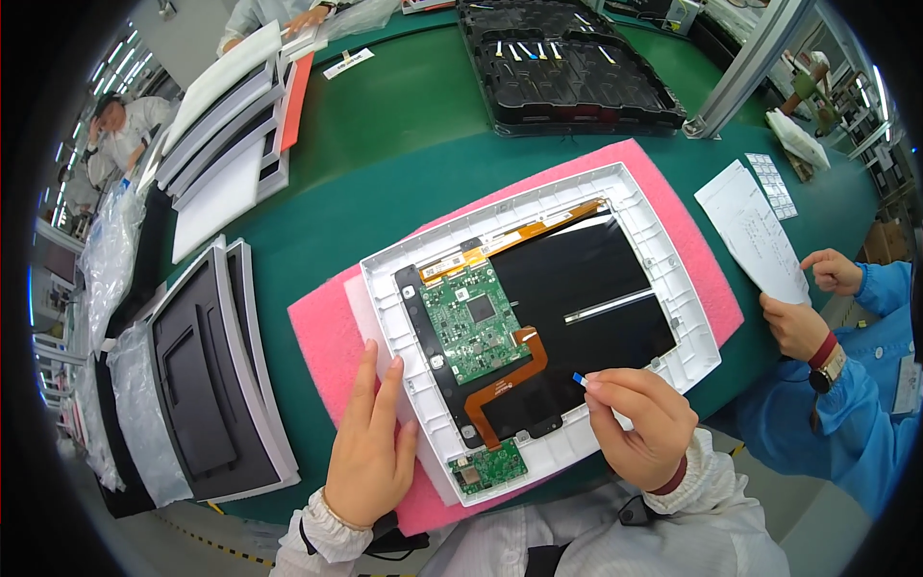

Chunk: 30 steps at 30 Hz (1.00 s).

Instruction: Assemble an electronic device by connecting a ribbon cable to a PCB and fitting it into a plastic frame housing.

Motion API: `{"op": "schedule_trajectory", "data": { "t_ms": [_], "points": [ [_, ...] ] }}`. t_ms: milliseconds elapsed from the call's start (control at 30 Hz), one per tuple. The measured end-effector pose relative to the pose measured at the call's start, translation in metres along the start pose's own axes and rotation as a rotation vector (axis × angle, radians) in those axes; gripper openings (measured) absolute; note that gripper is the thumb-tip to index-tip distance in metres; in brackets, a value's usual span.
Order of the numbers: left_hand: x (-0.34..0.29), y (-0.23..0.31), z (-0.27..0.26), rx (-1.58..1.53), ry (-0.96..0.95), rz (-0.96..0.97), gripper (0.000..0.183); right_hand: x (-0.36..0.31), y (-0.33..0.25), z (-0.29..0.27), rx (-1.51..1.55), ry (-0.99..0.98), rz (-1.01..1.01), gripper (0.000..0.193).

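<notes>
A white plastic display housing lies tilted on a pink foam sheet, its open back facing up. Inside it are a black panel, a large green circuit board and a small green board. An orange flex cable joins the two boards. My left hand rests at the housing's left edge, fingers stretched out and holding nothing. Between thumb and forefinger, my right hand pinches a short flat ribbon cable with a blue end, above the housing's near edge. Most of that cable is hidden.
A black tray with several small flat cables stands at the back. Foam-lined panels are stacked at left, with black panels nearer. At right, a co-worker in a blue sleeve touches paper sheets. A metal post rises behind.
</notes>
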<state>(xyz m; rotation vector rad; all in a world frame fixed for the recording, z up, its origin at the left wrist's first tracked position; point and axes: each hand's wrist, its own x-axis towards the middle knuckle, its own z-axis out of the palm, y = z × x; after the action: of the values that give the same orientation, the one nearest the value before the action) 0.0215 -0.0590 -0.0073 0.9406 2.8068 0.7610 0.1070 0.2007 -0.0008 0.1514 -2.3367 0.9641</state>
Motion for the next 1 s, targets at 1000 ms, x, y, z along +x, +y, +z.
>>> {"op": "schedule_trajectory", "data": {
  "t_ms": [1000],
  "points": [
    [0.05, 0.048, 0.014, 0.006, 0.02, 0.38, 0.04, -0.02, -0.018, 0.024, -0.269, -0.202, -0.035, 0.027]
  ]
}}
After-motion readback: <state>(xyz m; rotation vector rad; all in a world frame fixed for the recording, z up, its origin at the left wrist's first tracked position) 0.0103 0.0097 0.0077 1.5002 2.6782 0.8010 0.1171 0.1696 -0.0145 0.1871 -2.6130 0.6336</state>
